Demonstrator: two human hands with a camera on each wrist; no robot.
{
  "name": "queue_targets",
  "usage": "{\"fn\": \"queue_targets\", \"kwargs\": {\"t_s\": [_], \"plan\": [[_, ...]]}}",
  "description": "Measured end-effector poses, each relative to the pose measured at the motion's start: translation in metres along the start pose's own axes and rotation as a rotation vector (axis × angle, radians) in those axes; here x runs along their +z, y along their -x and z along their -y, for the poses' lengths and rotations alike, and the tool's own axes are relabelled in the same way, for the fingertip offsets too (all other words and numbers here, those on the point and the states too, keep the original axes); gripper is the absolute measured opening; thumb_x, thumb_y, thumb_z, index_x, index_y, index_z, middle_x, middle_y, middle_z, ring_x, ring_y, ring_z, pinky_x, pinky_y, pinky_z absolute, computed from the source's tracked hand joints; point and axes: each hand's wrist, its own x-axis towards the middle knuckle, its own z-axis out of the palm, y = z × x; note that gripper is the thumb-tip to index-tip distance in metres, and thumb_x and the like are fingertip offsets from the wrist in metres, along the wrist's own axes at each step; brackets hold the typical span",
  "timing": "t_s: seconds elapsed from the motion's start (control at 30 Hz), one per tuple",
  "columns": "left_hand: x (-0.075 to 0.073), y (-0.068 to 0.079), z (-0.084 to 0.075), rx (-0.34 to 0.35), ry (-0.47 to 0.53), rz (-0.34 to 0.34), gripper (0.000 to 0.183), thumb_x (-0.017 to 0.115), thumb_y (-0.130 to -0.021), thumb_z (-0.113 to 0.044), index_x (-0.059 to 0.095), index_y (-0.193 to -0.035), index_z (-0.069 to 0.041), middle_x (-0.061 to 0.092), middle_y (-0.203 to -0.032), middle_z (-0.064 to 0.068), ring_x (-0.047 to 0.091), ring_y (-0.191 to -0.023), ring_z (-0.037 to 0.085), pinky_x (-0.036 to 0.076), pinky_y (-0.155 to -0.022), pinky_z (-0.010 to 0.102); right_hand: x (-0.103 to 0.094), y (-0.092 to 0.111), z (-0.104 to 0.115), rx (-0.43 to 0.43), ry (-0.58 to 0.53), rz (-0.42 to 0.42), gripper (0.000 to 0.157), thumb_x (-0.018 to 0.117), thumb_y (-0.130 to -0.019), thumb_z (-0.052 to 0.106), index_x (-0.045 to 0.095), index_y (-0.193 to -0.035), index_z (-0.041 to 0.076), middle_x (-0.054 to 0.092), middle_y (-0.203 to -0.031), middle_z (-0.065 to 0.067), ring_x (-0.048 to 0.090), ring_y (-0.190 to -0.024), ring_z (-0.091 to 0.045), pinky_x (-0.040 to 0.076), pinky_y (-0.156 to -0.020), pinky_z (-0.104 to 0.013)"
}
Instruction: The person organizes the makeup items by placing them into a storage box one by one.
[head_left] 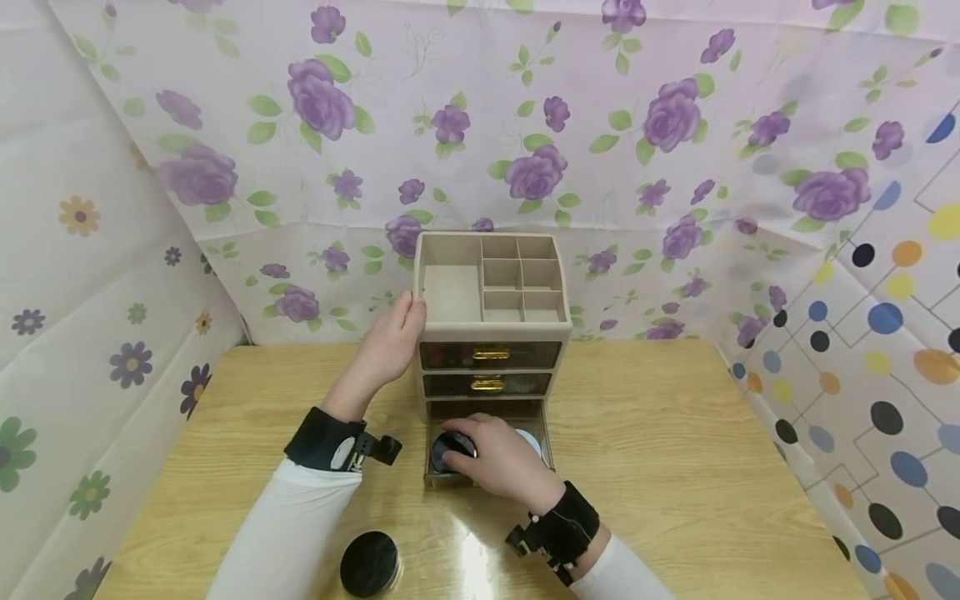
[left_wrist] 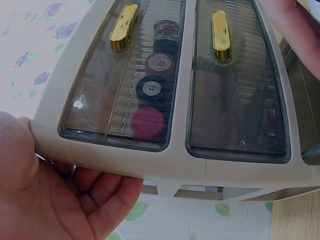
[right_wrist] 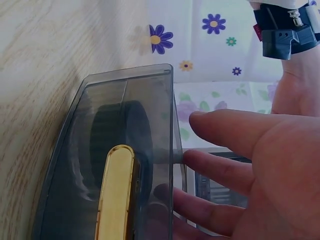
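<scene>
A beige desktop organizer [head_left: 491, 332] with gold-handled drawers stands on the table. My left hand [head_left: 386, 342] grips its upper left side; in the left wrist view the fingers [left_wrist: 107, 195] curl behind the side edge. The lowest drawer [head_left: 487, 482] is pulled out, smoky and see-through. My right hand [head_left: 502, 458] reaches into it over a round black container [head_left: 444, 458] at its left. The right wrist view shows the thumb [right_wrist: 220, 127] and fingers spread, with the thumb apart from the container. A pale round item [head_left: 530, 437] lies partly hidden under the right hand.
Another round black-lidded jar [head_left: 369, 564] stands on the table, front left of the organizer. Through the closed top drawer [left_wrist: 122, 95] several small round items show, one pink. Open compartments [head_left: 521, 275] form the organizer's top. Patterned cloth [head_left: 480, 108] hangs behind and at both sides.
</scene>
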Motion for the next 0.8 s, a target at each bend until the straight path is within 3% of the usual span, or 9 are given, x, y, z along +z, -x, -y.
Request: {"fn": "queue_targets", "kwargs": {"t_s": [0.2,0.47,0.8], "plan": [[0.0,0.0,0.0,-0.012,-0.004,-0.001,0.041,0.02,-0.109,-0.043,0.039,-0.108,-0.007,0.045,-0.094,0.016,0.047,-0.084,0.032,0.041,-0.07,0.044,0.0,0.005,0.006,-0.035,-0.02,-0.049,0.039,0.062,-0.099,0.038,0.061,-0.133,0.021,0.064,-0.12,-0.003,0.06,-0.095,-0.016,0.051,-0.071,-0.033],[0.0,0.0,0.001,-0.012,-0.007,0.005,0.043,0.019,-0.109,-0.044,0.037,-0.103,-0.006,0.041,-0.088,0.015,0.045,-0.078,0.031,0.038,-0.067,0.042,0.001,0.014,0.021,-0.133,0.02,-0.124,0.031,0.062,-0.099,0.036,0.066,-0.126,0.022,0.066,-0.117,0.006,0.057,-0.111,-0.012,0.05,-0.094,-0.036],[0.0,0.0,0.001,0.001,-0.009,-0.008,0.041,0.019,-0.109,-0.042,0.036,-0.1,-0.006,0.038,-0.083,0.014,0.041,-0.07,0.029,0.038,-0.062,0.04,0.006,0.021,0.032,-0.209,0.042,-0.16,0.026,0.064,-0.097,0.034,0.068,-0.122,0.025,0.067,-0.115,0.009,0.057,-0.109,-0.008,0.051,-0.093,-0.032]]}}
